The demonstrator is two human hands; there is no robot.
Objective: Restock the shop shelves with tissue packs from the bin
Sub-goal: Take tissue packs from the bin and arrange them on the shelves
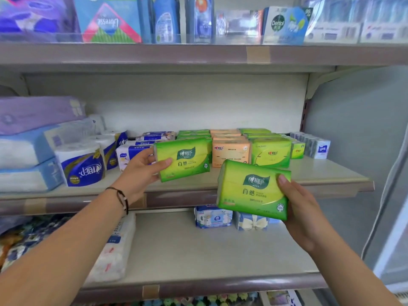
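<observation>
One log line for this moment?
left hand: holds green tissue pack over middle shelf | right hand: holds second green pack

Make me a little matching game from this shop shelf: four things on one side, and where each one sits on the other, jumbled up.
Things:
1. green tissue pack in the left hand
2. orange tissue packs
3. toilet roll pack
4. Dettol box

Places:
A. top shelf
B. middle shelf, left part
C. middle shelf, between green stacks
D. held at the middle shelf's front

Pairs: 1-D, 2-C, 3-B, 4-A
</observation>
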